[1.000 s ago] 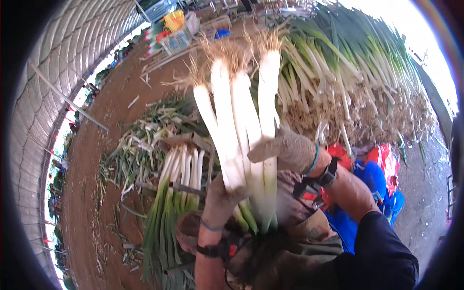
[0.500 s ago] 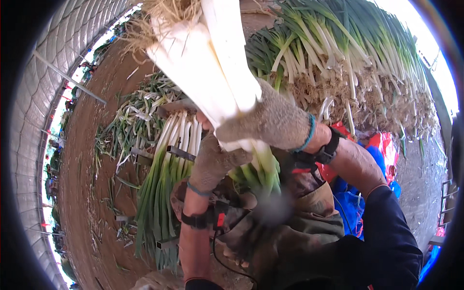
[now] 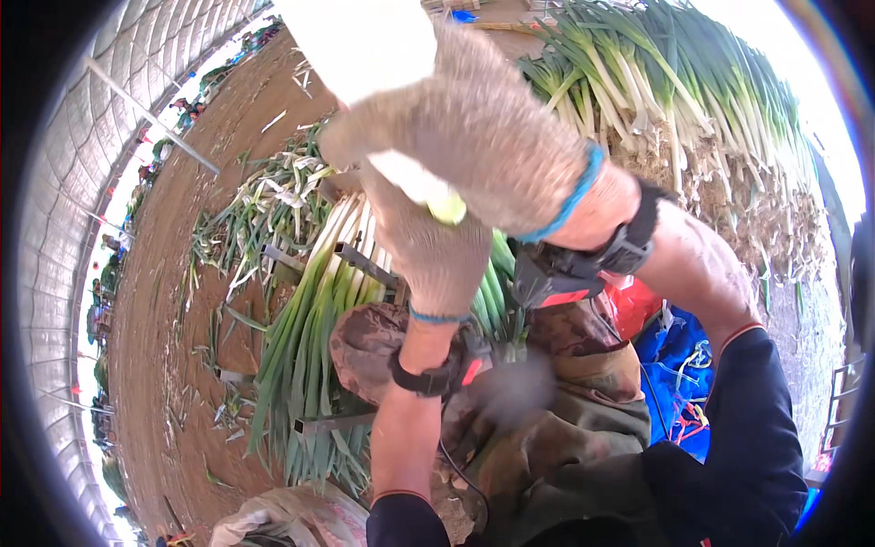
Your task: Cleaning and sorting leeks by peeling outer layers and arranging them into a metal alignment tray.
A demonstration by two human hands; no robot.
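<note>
Both my hands wear dirty beige knitted gloves and are raised close to the camera. My right hand [image 3: 456, 137] is wrapped round a bunch of thick white leeks [image 3: 365, 46], whose upper part is overexposed and runs out of the picture. Just below it, my left hand [image 3: 428, 242] closes on the lower part of the same bunch. A pale green bit of stalk shows between the two gloves. Green leaves [image 3: 497, 283] hang below, partly behind my right wrist. Beside the left fingers is a brownish flat piece [image 3: 335, 187], mostly hidden; I cannot tell what it is.
Leeks [image 3: 319, 283] lie across a metal rack with protruding bars [image 3: 365, 264] at my left. Beyond them is a heap of leaf trimmings [image 3: 260, 205]. A large pile of rooted leeks [image 3: 674, 109] fills the far right. Blue and red plastic sheeting [image 3: 674, 365] lies beside my right leg.
The bunch has risen toward the camera, its roots now out of view. My right hand has moved up and left; my left hand has shifted up and right.
</note>
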